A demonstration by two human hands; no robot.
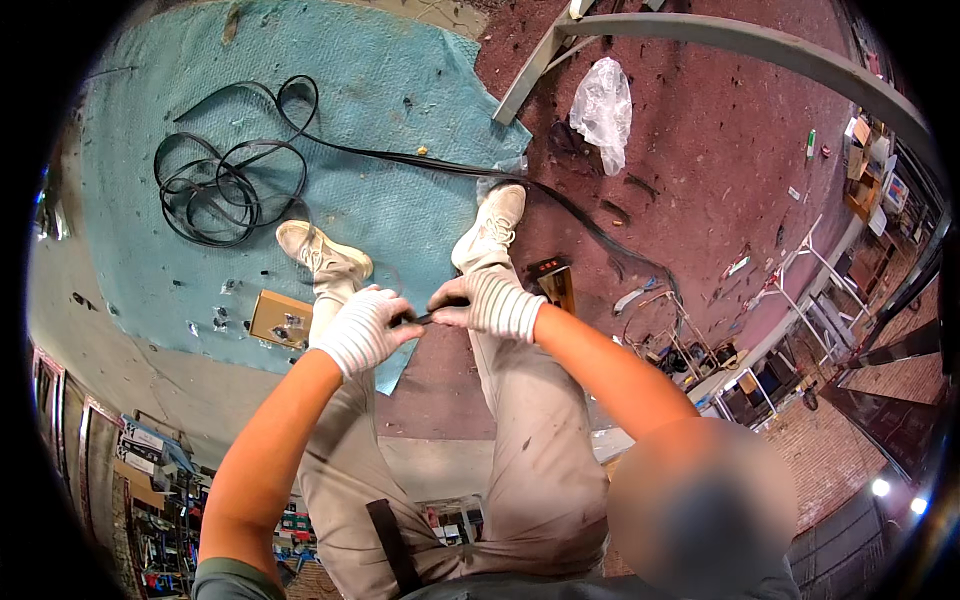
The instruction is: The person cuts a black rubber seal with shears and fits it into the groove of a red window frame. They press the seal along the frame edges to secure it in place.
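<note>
My left hand (362, 330), in a white striped glove, is closed on one end of a short black strip (425, 319). The same strip is pinched from the other side by my right hand (497, 304), also gloved. Both hands are close together above my knees, and most of the strip is hidden by the fingers. On the floor ahead, a long black strip (400, 157) lies in loose loops at the left. It runs right past my shoe and over the reddish floor. I cannot tell whether it joins the held piece.
A blue-green mat (380, 80) covers the left floor. On it stands a shallow cardboard box (268, 318) with small parts beside it. A clear plastic bag (603, 115) lies beyond, near a curved metal beam (740, 33). Tools and scraps (640, 297) litter the right.
</note>
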